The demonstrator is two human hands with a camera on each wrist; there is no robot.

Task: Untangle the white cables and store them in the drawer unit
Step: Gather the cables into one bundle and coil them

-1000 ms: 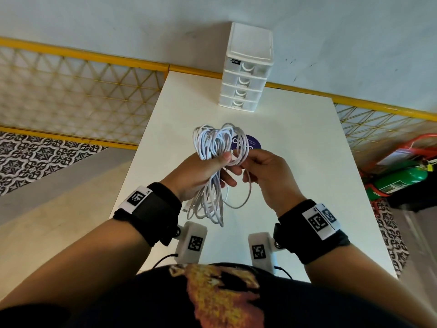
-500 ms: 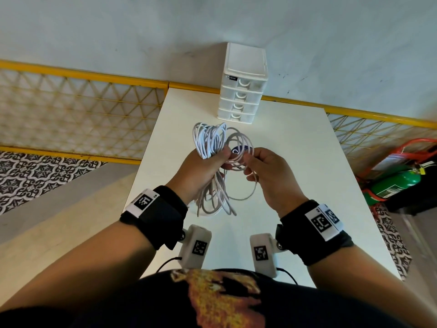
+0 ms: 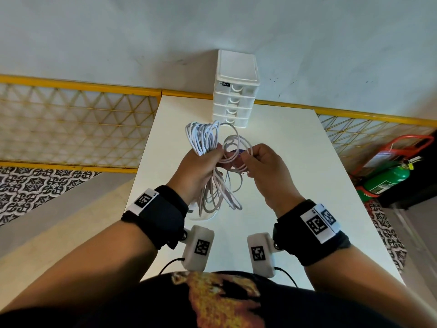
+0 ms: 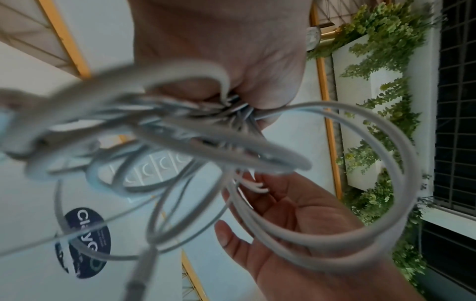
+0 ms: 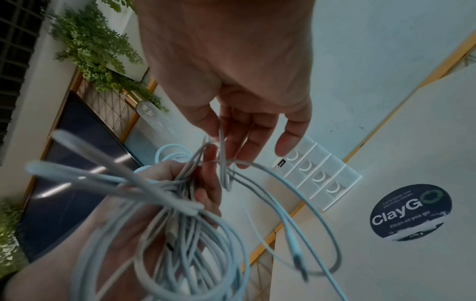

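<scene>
A tangled bundle of white cables [image 3: 203, 140] hangs above the white table [image 3: 295, 185]. My left hand [image 3: 201, 166] grips the bundle at its middle, with loops above the fist and loose ends dangling below. My right hand [image 3: 257, 162] pinches a few thin loops [image 3: 236, 147] drawn out to the right of the bundle. In the right wrist view thumb and forefinger pinch the strands [image 5: 221, 146] while the other fingers stay fairly straight. The white drawer unit [image 3: 236, 91] stands at the table's far edge against the wall, all its drawers closed.
A round dark sticker [image 5: 410, 212] lies on the table under the cables. A yellow-framed lattice railing [image 3: 71, 124] runs behind and to both sides of the table. A green fire extinguisher [image 3: 387, 181] lies on the floor at the right.
My right hand has pulled a few loops away from the bundle to the right, widening the gap between the hands. Both hands have moved slightly farther out over the table.
</scene>
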